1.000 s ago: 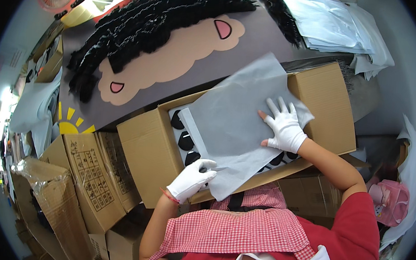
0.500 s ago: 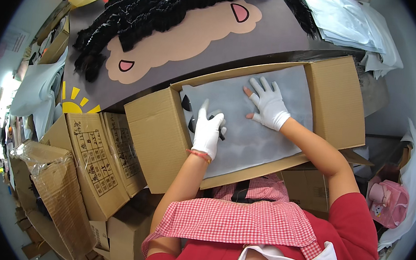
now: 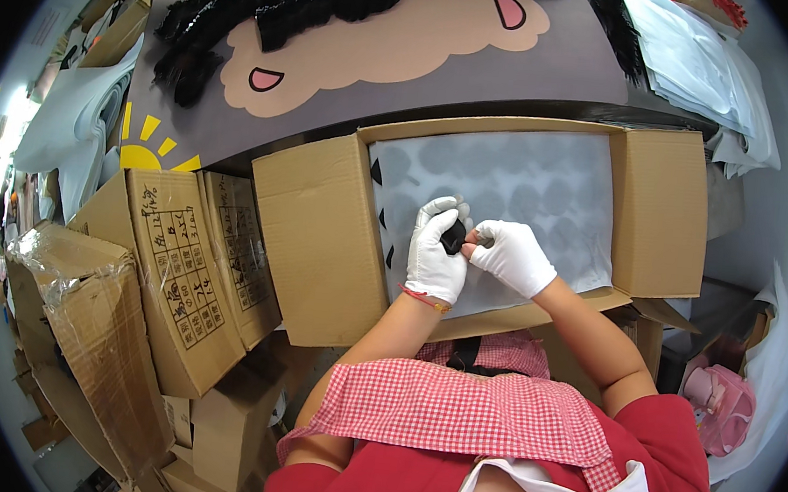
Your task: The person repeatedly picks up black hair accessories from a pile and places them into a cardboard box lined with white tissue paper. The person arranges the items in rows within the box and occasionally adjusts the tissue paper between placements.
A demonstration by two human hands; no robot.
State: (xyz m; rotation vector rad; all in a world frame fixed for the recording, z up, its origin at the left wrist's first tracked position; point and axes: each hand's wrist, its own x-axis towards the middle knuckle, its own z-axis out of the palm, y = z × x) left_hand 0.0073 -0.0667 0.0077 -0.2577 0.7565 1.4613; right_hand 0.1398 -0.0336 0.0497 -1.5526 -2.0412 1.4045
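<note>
My gloved left hand is closed around a small black object, whose kind I cannot make out. Right beside it, my gloved right hand pinches thumb and bare fingertip together at the object's edge; whether it grips part of it is too small to tell. Both hands are over an open cardboard box. A translucent whitish sheet lies inside the box, and rows of round dark shapes show through it. Black tips stick out along the sheet's left edge.
Beyond the box, black fringed strips lie on a grey table mat. White plastic bags are piled at the far right. Several cardboard boxes stand on the left. A pink bag sits at the right.
My right hand has left the sheet, where it lay flat with fingers spread, and moved left to meet my left hand. The left hand has lifted the black object. The view has shifted slightly.
</note>
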